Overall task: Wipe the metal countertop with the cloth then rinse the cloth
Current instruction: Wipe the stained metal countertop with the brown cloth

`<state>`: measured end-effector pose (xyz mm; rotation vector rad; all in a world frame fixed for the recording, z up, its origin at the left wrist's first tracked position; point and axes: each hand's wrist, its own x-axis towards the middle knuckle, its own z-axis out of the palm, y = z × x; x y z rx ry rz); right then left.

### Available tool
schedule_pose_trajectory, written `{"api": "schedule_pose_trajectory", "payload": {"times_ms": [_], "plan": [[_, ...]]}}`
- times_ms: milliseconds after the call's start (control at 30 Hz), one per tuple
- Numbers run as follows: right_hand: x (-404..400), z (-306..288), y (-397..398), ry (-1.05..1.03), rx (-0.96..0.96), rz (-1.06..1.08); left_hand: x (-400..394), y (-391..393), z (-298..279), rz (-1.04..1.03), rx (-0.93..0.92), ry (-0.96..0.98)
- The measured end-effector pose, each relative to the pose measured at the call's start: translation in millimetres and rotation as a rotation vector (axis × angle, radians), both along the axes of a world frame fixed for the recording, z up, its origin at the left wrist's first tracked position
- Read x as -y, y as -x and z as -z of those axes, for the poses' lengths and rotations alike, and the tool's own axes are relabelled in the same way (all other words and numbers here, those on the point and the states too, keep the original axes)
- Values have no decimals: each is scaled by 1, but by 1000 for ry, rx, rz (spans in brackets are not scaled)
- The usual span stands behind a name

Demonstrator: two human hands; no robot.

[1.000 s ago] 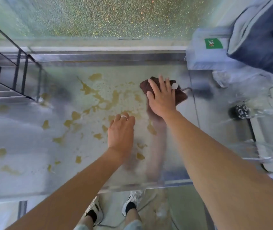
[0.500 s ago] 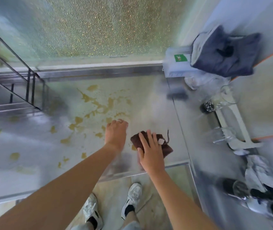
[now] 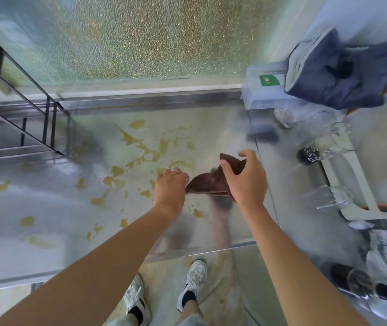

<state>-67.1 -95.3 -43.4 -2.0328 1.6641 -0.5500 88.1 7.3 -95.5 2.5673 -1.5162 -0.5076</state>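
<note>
So the brown cloth [image 3: 211, 182] is bunched up a bit right of the middle of the frame, lifted partly off the metal desk [image 3: 53, 208], with its lower edge looking like it sits just above or on the surface, hard to say which. The right hand [image 3: 244, 177] has it pinched, thumb and fingers curled round the upper part so a corner pokes up above the hand. The left hand [image 3: 170, 187] is right next to it, fingers curled under at the cloth's left corner; it looks like it's gripping that corner, but the fingertips are tucked out of sight, so I can't swear to it. There's a ring [image 3: 176, 171] on that hand.

The desk is pretty messy, with yellowish-brown spills [image 3: 140, 147] splattered across the middle and out toward the left of the frame. You can see blurry reflections of both arms in the metal lower down.

Behind it, along the top of the frame, is a pebbled glass panel [image 3: 129, 38]. A black metal rack [image 3: 35, 123] sits at the left edge. Upper right there's a dark blue bag [image 3: 342, 74] resting on a pale box with a green label [image 3: 268, 80]. Down the right side are some clear glasses [image 3: 335, 198] and a small dark bottle [image 3: 308, 154], all a bit blurred. At the bottom of the frame are the person's white sneakers [image 3: 193, 281] on the floor.
</note>
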Motion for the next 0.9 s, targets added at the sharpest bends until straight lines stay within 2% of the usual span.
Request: {"api": "schedule_pose_trajectory", "payload": {"times_ms": [67,133,167,200,300,333,400,500,600,767,900], "plan": [[9,-6,-5,-173,185,-38,0,0,0,-3,5,13],[19,-9,-7,-560,470,-109,1,0,1,-4,9,16],[25,-6,-7,-676,519,-141,1,0,2,-5,10,17],[31,-1,-5,-688,450,-174,1,0,2,-4,11,20],[38,19,2,-373,-150,-162,0,1,3,2,16,25],[34,25,4,-277,-251,-150,0,1,4,3,16,25],[21,34,1,-88,-241,-206,0,2,5,-7,15,32],[4,46,-9,50,-55,-317,0,1,7,-8,23,29],[-14,69,-17,192,-168,-327,-2,0,8,11,16,17],[-47,108,-31,107,-249,-408,-3,-1,10,-21,-13,54],[-32,114,-27,113,-332,-486,-3,0,13,-13,10,65]]}}
